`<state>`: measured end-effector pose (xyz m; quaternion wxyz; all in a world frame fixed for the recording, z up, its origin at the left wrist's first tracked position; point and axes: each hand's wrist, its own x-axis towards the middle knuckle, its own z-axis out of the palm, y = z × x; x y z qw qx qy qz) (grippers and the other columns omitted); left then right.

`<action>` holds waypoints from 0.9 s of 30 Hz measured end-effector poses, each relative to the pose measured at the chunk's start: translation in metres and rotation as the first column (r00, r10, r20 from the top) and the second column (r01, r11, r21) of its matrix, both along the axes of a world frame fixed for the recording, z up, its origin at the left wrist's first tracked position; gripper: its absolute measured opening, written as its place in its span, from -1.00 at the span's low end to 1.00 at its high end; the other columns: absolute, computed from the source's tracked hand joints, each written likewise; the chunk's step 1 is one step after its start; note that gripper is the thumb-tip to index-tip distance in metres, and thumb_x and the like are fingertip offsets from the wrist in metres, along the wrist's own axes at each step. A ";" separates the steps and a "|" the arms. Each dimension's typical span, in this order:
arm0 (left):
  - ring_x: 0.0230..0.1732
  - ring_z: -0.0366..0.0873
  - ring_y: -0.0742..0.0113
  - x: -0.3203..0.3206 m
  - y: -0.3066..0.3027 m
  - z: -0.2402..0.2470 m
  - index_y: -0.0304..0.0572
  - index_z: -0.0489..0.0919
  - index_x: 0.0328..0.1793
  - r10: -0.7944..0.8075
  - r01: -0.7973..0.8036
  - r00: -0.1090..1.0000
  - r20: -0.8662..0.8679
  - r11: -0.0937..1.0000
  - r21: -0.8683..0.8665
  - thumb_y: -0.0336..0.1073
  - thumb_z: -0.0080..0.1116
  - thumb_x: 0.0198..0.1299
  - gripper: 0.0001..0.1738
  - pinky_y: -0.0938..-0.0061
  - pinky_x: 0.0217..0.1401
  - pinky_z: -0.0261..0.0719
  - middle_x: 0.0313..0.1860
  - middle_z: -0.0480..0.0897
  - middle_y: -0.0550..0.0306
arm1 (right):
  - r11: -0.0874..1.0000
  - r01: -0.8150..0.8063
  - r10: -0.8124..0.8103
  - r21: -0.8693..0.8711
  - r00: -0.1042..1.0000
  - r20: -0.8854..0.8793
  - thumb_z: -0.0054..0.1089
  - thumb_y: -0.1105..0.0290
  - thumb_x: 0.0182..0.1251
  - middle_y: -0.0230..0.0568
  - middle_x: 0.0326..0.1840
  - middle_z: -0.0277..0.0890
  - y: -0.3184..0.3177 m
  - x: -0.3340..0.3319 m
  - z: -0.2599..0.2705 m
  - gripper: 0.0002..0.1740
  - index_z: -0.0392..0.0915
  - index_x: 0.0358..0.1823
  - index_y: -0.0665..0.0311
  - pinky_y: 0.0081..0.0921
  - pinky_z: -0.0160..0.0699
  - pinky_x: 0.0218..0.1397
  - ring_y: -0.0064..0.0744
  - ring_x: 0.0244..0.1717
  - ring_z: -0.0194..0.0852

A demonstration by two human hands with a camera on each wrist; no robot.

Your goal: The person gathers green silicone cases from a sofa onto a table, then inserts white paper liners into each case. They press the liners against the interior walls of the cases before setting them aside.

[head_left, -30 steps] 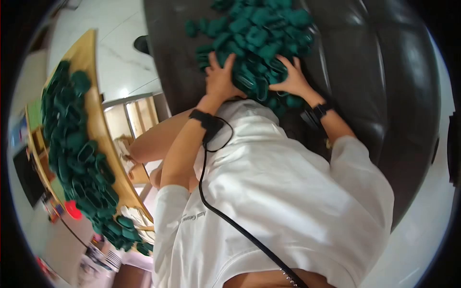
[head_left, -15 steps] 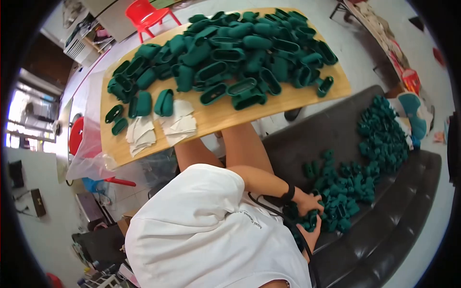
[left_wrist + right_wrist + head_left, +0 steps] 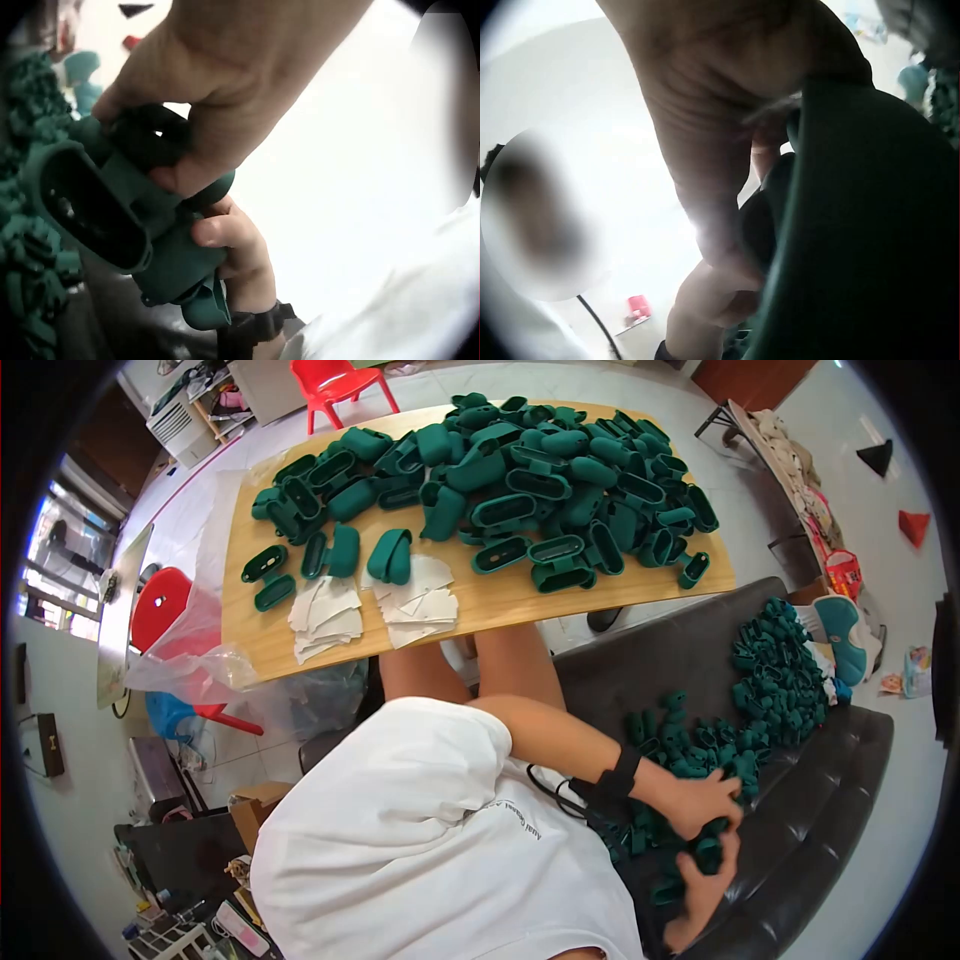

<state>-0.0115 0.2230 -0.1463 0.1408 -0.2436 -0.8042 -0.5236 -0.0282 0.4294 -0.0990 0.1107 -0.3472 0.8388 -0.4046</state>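
Observation:
Both hands hold a clump of dark green, soft-looking earbud case covers (image 3: 180, 262) over the sofa at the person's right side. My left hand (image 3: 700, 800) grips the clump from above, fingers and thumb curled on it in the left wrist view. From below, my right hand (image 3: 708, 890) holds the same clump, its thumb against a cover. One cover (image 3: 870, 225) fills much of the right wrist view and hides part of the grip. More loose covers (image 3: 775, 680) are heaped along the sofa beside the hands.
A wooden table (image 3: 500, 605) stands over the knees, bearing a large heap of green covers (image 3: 540, 480). White paper pieces (image 3: 325, 615) lie near its front edge. The dark sofa (image 3: 820, 810) runs along the right. Red chairs (image 3: 340, 385) stand beyond the table and at left.
The head view has swung from the sofa pile to take in the table. Both hands, first spread in the pile, have come together round covers and shifted.

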 end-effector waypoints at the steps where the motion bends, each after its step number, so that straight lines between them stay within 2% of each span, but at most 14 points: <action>1: 0.17 0.17 -0.31 0.010 -0.017 0.021 0.13 0.55 0.05 0.096 -0.096 0.991 -0.095 0.995 0.004 -0.51 0.29 -0.31 -0.36 0.00 0.17 0.30 0.11 0.31 -0.15 | 0.997 -0.076 0.076 -0.002 0.994 -0.073 0.45 0.55 -0.19 -0.15 0.33 0.30 -0.019 -0.003 0.020 -0.19 0.37 0.24 0.39 -0.46 0.19 0.34 -0.35 0.30 0.25; 3: 0.19 0.19 -0.33 0.034 -0.062 0.070 0.08 0.57 0.07 0.200 -0.214 0.961 -0.189 0.975 -0.054 -0.48 0.28 -0.26 -0.39 0.00 0.20 0.28 0.09 0.35 -0.21 | 0.985 -0.169 0.163 -0.041 0.980 -0.116 0.44 0.47 -0.21 -0.09 0.35 0.28 -0.069 -0.011 0.054 -0.22 0.40 0.20 0.34 -0.33 0.13 0.39 -0.19 0.35 0.24; 6: 0.17 0.28 -0.29 0.081 -0.120 0.126 0.06 0.61 0.03 0.478 -0.502 0.833 -0.279 0.865 -0.020 -0.49 0.27 -0.26 -0.43 0.00 0.20 0.31 0.09 0.37 -0.22 | 0.893 -0.404 0.364 -0.200 0.908 -0.209 0.47 0.45 -0.17 -0.05 0.35 0.29 -0.148 -0.021 0.087 -0.18 0.39 0.26 0.31 -0.33 0.13 0.42 -0.16 0.39 0.23; 8: 0.17 0.33 -0.21 0.119 -0.164 0.155 0.02 0.61 0.01 0.608 -0.683 0.691 -0.390 0.726 -0.078 -0.52 0.24 -0.25 -0.45 0.05 0.20 0.37 0.05 0.44 -0.18 | 0.755 -0.625 0.525 -0.199 0.757 -0.389 0.50 0.44 -0.17 -0.02 0.34 0.30 -0.219 -0.020 0.112 -0.19 0.40 0.24 0.32 -0.32 0.17 0.41 -0.14 0.38 0.25; 10: 0.15 0.40 -0.11 0.158 -0.207 0.174 -0.02 0.60 0.04 0.709 -0.814 0.555 -0.436 0.570 -0.111 -0.54 0.24 -0.26 -0.42 0.18 0.22 0.41 0.02 0.50 -0.11 | 0.580 -0.807 0.607 -0.111 0.519 -0.602 0.51 0.45 -0.18 0.00 0.28 0.35 -0.298 -0.009 0.134 -0.23 0.43 0.19 0.34 -0.28 0.26 0.37 -0.14 0.32 0.33; 11: 0.14 0.43 -0.05 0.179 -0.229 0.180 -0.03 0.58 0.09 0.755 -0.851 0.510 -0.413 0.511 -0.118 -0.54 0.26 -0.26 -0.38 0.25 0.23 0.41 0.00 0.52 -0.07 | 0.451 -0.867 0.699 -0.212 0.491 -0.519 0.51 0.44 -0.17 -0.07 0.23 0.40 -0.338 0.000 0.137 -0.25 0.45 0.18 0.34 -0.35 0.30 0.33 -0.21 0.26 0.39; 13: 0.24 0.39 -0.10 0.215 -0.278 0.181 -0.03 0.61 0.08 0.843 -0.868 0.496 -0.207 0.484 -0.111 -0.50 0.30 -0.33 -0.35 0.32 0.32 0.39 0.14 0.44 -0.19 | 0.336 -0.934 0.712 -0.120 0.335 -0.617 0.53 0.36 -0.17 -0.15 0.21 0.44 -0.411 0.035 0.152 -0.31 0.53 0.12 0.28 -0.49 0.37 0.23 -0.31 0.16 0.47; 15: 0.12 0.46 -0.05 0.263 -0.310 0.180 -0.11 0.48 0.14 0.810 -0.952 0.306 -0.500 0.254 -0.172 -0.31 0.48 -0.14 -0.36 0.24 0.20 0.43 -0.02 0.53 -0.10 | 0.258 -0.963 0.813 -0.083 0.262 -0.520 0.55 0.33 -0.11 -0.23 0.18 0.46 -0.483 0.057 0.139 -0.31 0.51 0.15 0.29 -0.49 0.32 0.30 -0.42 0.19 0.42; 17: 0.11 0.47 -0.08 0.300 -0.345 0.158 -0.17 0.48 0.14 0.849 -0.962 0.233 -0.475 0.129 -0.241 -0.13 0.46 -0.06 -0.36 0.21 0.18 0.46 -0.01 0.54 -0.11 | 0.247 -0.968 0.855 -0.053 0.243 -0.457 0.57 0.29 -0.11 -0.23 0.12 0.49 -0.534 0.093 0.124 -0.34 0.53 0.09 0.27 -0.48 0.39 0.24 -0.40 0.11 0.45; 19: 0.20 0.41 -0.05 0.329 -0.372 0.127 -0.05 0.52 0.18 0.917 -0.968 0.222 -0.331 0.165 -0.191 -0.36 0.38 -0.24 -0.31 0.26 0.26 0.42 0.10 0.46 -0.13 | 0.186 -0.981 0.924 -0.060 0.195 -0.329 0.56 0.25 -0.12 -0.20 0.15 0.46 -0.571 0.118 0.100 -0.36 0.56 0.06 0.25 -0.44 0.40 0.23 -0.32 0.15 0.44; 20: 0.24 0.38 -0.03 0.340 -0.383 0.110 0.01 0.55 0.20 0.940 -0.968 0.223 -0.257 0.183 -0.170 -0.48 0.33 -0.33 -0.24 0.29 0.30 0.40 0.15 0.42 -0.14 | 0.188 -0.982 0.881 -0.033 0.184 -0.435 0.54 0.23 -0.12 -0.18 0.17 0.44 -0.581 0.127 0.085 -0.37 0.57 0.06 0.23 -0.41 0.39 0.25 -0.27 0.18 0.42; 21: 0.19 0.43 0.07 0.347 -0.392 0.093 -0.01 0.43 0.34 0.939 -0.970 0.200 -0.280 0.149 -0.192 -0.45 0.42 -0.31 -0.11 0.34 0.31 0.37 0.10 0.48 0.01 | 0.196 -0.981 0.826 -0.009 0.170 -0.538 0.53 0.21 -0.12 -0.17 0.18 0.41 -0.592 0.134 0.072 -0.38 0.58 0.05 0.20 -0.39 0.38 0.27 -0.22 0.22 0.40; 23: 0.27 0.37 0.05 0.354 -0.393 0.078 -0.01 0.40 0.37 0.956 -0.972 0.087 -0.280 0.020 -0.234 -0.46 0.41 -0.30 -0.08 0.33 0.33 0.36 0.16 0.45 0.00 | 0.167 -0.985 0.839 -0.036 0.162 -0.520 0.50 0.20 -0.13 -0.13 0.25 0.33 -0.600 0.142 0.058 -0.40 0.59 0.03 0.18 -0.35 0.37 0.30 -0.15 0.27 0.35; 27: 0.27 0.35 -0.10 0.365 -0.386 0.072 0.06 0.28 0.46 0.963 -0.915 -0.115 -0.242 -0.198 -0.352 -0.16 0.56 -0.31 0.08 0.17 0.35 0.34 0.14 0.46 -0.11 | 0.270 -0.954 0.868 0.134 0.181 -0.463 0.49 0.17 -0.11 -0.10 0.31 0.27 -0.588 0.142 0.063 -0.35 0.54 0.11 0.09 -0.32 0.41 0.28 -0.10 0.29 0.34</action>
